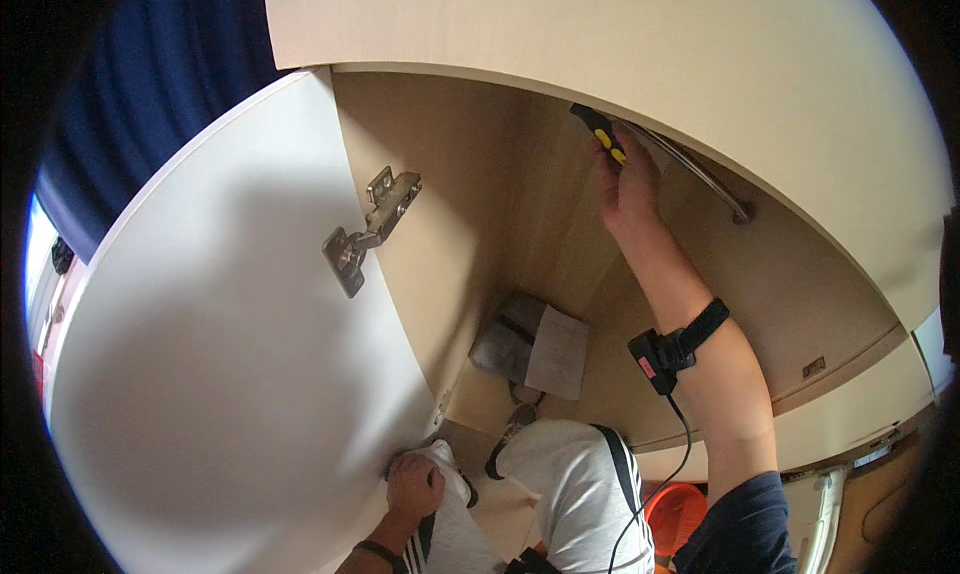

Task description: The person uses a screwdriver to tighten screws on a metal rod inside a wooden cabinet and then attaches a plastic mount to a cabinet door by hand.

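My right hand (633,177) is raised inside the cabinet, closed around a black-and-yellow tool handle (604,137). The tool's working end cannot be made out, so its exact kind is unclear. Close beside that hand runs a metal hanging rail (690,164), under the cabinet's top edge. A black strapped device (665,357) with a cable sits on my right forearm. Low down, my left hand (415,488) rests on my left knee with its fingers curled, and nothing shows in it.
A white cabinet door (220,354) stands swung out at the left. Its metal hinge (370,229) joins it to the side panel. A grey bag (503,339) and a pale sheet (558,352) lie on the cabinet bottom. An orange basket (675,514) is beside my right leg.
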### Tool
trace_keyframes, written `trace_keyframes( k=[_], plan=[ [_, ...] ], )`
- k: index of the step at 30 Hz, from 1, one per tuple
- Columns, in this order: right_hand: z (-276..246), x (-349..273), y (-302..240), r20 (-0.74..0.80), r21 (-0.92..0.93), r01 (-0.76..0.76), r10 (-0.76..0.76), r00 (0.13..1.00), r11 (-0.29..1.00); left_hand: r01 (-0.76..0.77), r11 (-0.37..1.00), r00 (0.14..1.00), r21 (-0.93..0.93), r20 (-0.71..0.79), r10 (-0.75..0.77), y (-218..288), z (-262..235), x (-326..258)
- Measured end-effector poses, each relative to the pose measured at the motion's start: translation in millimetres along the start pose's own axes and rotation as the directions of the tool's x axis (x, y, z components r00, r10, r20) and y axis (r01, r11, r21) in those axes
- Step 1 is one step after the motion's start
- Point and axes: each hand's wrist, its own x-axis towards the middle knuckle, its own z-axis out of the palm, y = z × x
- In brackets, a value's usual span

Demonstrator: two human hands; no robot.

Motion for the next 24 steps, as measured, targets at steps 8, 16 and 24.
trace_keyframes(
  k=[8,16,24],
  plan=[
    [14,7,1,-0.076,-0.24,-0.008,-0.01,0.997,0.971,0.024,1.0,0.999,-0.006,0.021,-0.024,-11,12,-2],
    [28,-2,-6,-0.126,-0.115,-0.02,0.005,0.992,0.993,0.062,0.998,0.995,0.02,0.082,-0.064,1,3,7],
    [16,9,0,-0.061,-0.139,-0.016,0.008,0.998,0.99,0.033,0.999,0.999,0.012,0.03,-0.033,0,5,4]
  ],
)
